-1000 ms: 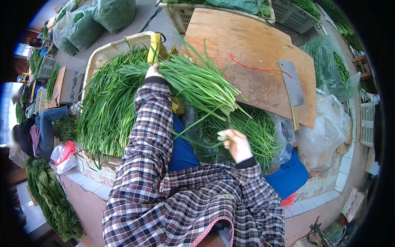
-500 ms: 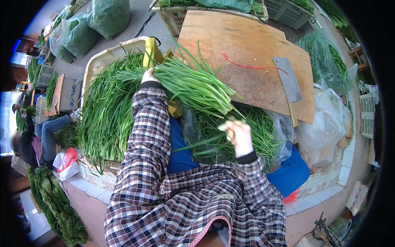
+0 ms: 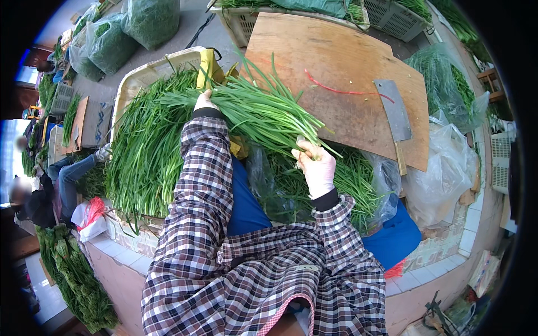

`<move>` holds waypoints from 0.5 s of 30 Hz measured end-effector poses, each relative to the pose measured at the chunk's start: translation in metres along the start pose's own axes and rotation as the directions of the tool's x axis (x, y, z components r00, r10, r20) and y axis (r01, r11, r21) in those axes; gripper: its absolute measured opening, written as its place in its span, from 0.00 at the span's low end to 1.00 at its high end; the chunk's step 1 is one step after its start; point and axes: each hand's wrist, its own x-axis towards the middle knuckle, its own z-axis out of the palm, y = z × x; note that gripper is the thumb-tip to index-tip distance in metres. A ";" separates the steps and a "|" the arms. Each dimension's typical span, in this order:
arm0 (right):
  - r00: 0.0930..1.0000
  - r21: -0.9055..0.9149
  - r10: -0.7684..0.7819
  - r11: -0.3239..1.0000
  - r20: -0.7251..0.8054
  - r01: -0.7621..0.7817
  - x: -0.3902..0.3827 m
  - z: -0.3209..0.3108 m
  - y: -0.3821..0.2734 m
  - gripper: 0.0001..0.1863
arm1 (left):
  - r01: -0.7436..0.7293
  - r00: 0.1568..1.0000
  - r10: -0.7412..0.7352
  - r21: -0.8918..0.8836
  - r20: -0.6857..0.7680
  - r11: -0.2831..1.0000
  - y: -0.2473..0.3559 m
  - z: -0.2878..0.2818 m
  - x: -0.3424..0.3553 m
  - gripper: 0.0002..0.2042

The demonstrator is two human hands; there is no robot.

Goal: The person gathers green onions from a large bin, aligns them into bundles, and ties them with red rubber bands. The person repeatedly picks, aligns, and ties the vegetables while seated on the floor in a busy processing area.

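My left hand [image 3: 205, 102] is closed around a thick bunch of green chives [image 3: 260, 112], whose pale cut ends point right. At those stem ends my right hand [image 3: 315, 165] pinches with bent fingers; a few stems seem to be between them, partly hidden by the hand. Under the bunch, loose chives [image 3: 353, 176] lie in a clear plastic bag [image 3: 386, 176] between my knees. More long chives [image 3: 143, 151] fill a white crate [image 3: 126, 84] on my left. A yellow cloth or bag [image 3: 206, 67] hangs by the crate's corner.
A wooden board [image 3: 330, 61] ahead carries a cleaver [image 3: 394, 109] and a red tie [image 3: 347, 91]. Clear bags [image 3: 440, 168] stand on the right. Bagged greens [image 3: 148, 22] sit far left, where another person [image 3: 39, 196] is seated. A bundle of greens [image 3: 78, 280] lies lower left.
My right hand has moved up and left, from below the bunch onto its stem ends. The left hand keeps its hold in nearly the same place.
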 end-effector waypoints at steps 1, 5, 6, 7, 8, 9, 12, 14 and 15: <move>0.978 -0.227 -0.206 0.955 -0.039 0.192 0.001 -0.002 0.003 0.14 | 0.009 1.000 -0.009 0.005 0.005 1.000 -0.001 0.002 0.000 0.16; 0.702 -0.838 -0.683 0.252 0.200 0.484 0.001 0.005 -0.027 0.13 | 0.014 1.000 -0.014 0.001 0.006 1.000 0.000 0.000 0.001 0.16; 0.795 -0.662 -0.600 0.562 0.086 0.496 0.002 0.006 -0.021 0.12 | 0.008 1.000 -0.008 0.009 0.002 1.000 0.000 -0.002 0.004 0.15; 0.881 -0.407 -0.474 0.802 0.013 0.437 0.003 0.007 -0.016 0.11 | 0.006 1.000 -0.006 0.016 -0.001 1.000 0.000 -0.001 0.005 0.15; 0.919 -0.258 -0.392 0.885 0.041 0.389 0.002 0.002 -0.015 0.11 | 0.005 1.000 -0.005 0.012 0.007 1.000 0.000 -0.001 0.006 0.15; 0.946 -0.104 -0.312 0.942 0.083 0.320 0.000 -0.005 -0.014 0.11 | 0.005 1.000 -0.005 0.008 0.015 1.000 0.000 0.000 0.006 0.16; 0.950 -0.326 -0.291 0.892 0.117 0.313 -0.014 -0.029 -0.011 0.07 | 0.007 0.999 -0.007 -0.007 0.031 1.000 -0.001 -0.003 0.008 0.17; 0.979 -0.653 -0.136 0.729 0.154 0.204 -0.026 -0.060 -0.007 0.04 | 0.002 1.000 -0.002 0.018 0.025 1.000 -0.004 0.003 -0.001 0.17; 0.989 -0.777 0.021 0.622 0.144 0.100 -0.031 -0.079 -0.004 0.04 | -0.008 1.000 0.008 0.032 0.020 0.999 -0.001 0.005 -0.008 0.17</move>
